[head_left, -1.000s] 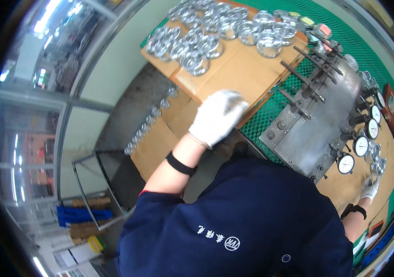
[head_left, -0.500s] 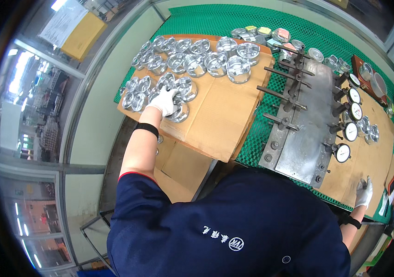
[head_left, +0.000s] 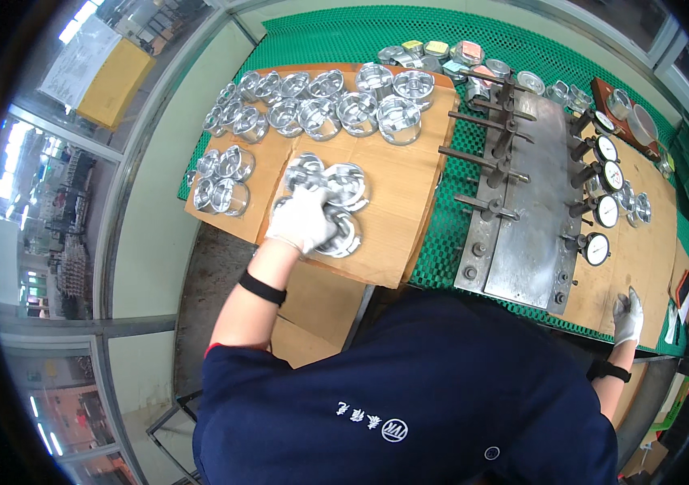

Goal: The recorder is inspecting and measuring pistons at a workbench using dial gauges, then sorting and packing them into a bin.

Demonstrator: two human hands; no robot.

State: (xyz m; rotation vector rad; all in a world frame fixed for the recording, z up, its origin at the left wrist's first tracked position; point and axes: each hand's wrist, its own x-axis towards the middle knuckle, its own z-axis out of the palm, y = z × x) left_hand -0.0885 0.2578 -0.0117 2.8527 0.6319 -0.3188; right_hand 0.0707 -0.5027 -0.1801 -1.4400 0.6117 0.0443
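Observation:
My left hand (head_left: 302,220), in a white glove, reaches over a close cluster of shiny metal pistons (head_left: 346,186) on the cardboard sheet (head_left: 397,190). Its fingers dip in among the pistons and grip them; part of the cluster lies hidden beneath the palm, and motion blurs it a little. Off to the far right, my right hand (head_left: 627,317), also gloved, rests by the edge of another cardboard sheet (head_left: 647,267). Its fingers and thumb stand apart with nothing visible in them.
Rows of pistons (head_left: 318,119) stand at the back of the left cardboard, with a smaller group (head_left: 229,196) at its left edge. A steel fixture plate (head_left: 526,234) carries clamp bars and several dial gauges (head_left: 596,249). Green mesh matting (head_left: 441,250) covers the bench.
My left hand has drawn the cluster of pistons rightward and nearer, apart from the small group at the left edge. My right hand stays in about the same place.

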